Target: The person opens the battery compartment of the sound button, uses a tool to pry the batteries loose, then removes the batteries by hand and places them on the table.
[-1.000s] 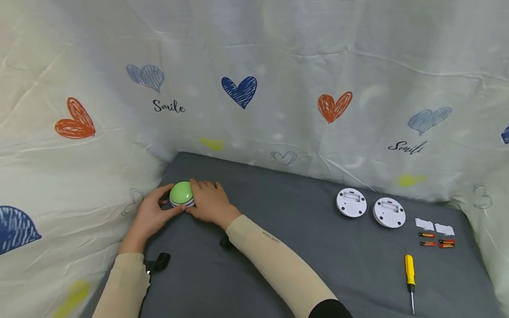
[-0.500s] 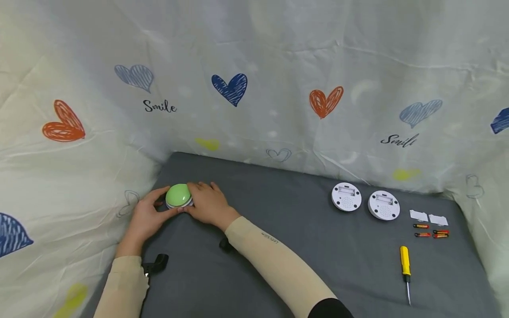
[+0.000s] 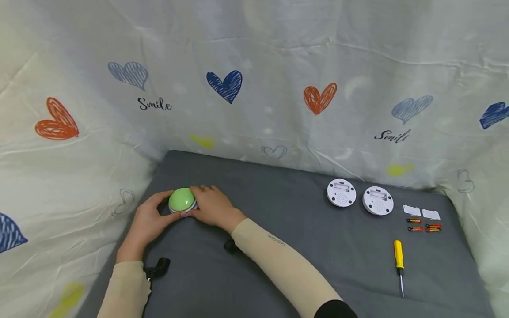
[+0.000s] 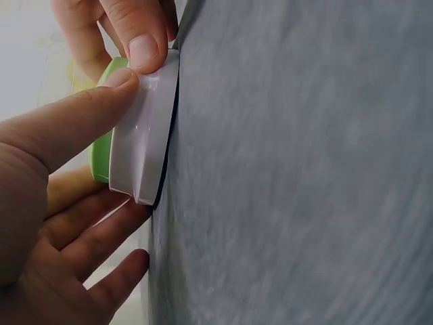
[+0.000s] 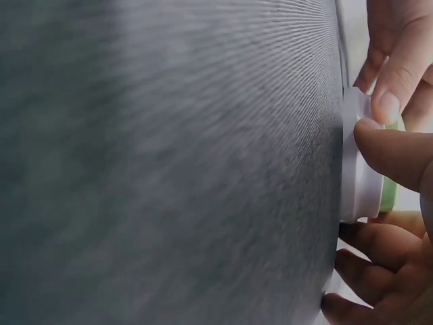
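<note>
A round push-button with a green dome (image 3: 181,199) and a white base (image 4: 145,128) sits flat on the grey cloth at the far left of the table. My left hand (image 3: 149,221) holds it from the left, thumb on the near side of the base and fingers round the far left. From the right, my right hand (image 3: 212,206) grips the same button, its thumb beside the left thumb. Both wrist views show the two thumbs on the white base (image 5: 358,183), with its underside against the cloth.
Two white round units (image 3: 341,192) lie underside up at the back right, battery slots exposed. Beside them are two white covers (image 3: 411,210) and several small batteries (image 3: 415,229). A yellow-handled screwdriver (image 3: 399,254) lies nearer. Printed white curtain (image 3: 278,88) hangs behind the table.
Both hands have slid the button slightly right and nearer along the cloth, keeping their hold. The head view has also shifted a little, so the things at right appear farther left and higher.
</note>
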### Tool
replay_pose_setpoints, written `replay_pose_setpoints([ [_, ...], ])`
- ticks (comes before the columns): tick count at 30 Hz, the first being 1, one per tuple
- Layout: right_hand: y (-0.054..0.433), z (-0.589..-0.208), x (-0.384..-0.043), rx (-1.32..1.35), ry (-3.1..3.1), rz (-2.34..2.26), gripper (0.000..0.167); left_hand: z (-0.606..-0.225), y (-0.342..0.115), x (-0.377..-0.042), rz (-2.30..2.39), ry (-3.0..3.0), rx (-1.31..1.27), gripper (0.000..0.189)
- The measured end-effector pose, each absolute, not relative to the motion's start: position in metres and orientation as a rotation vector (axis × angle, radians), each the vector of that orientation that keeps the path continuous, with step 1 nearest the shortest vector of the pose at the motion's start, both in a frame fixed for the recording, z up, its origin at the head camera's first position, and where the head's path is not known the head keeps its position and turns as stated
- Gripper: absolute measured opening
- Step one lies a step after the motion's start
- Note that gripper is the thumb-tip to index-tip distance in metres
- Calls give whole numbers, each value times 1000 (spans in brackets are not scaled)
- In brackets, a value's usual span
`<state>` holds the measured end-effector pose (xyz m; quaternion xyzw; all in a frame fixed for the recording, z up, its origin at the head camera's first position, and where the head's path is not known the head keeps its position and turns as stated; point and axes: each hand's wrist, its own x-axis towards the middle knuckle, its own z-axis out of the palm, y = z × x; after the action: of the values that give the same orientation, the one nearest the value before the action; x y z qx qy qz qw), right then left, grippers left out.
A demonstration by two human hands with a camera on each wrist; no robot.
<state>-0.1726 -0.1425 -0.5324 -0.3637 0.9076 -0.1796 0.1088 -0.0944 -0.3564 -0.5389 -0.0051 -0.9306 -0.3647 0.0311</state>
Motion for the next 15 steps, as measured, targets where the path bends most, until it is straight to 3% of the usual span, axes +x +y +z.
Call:
replay_pose_setpoints([
  [15, -80, -530, -151, -1105, 2658, -525, 74, -542, -304, -80, -1102, -2913, -119, 80],
])
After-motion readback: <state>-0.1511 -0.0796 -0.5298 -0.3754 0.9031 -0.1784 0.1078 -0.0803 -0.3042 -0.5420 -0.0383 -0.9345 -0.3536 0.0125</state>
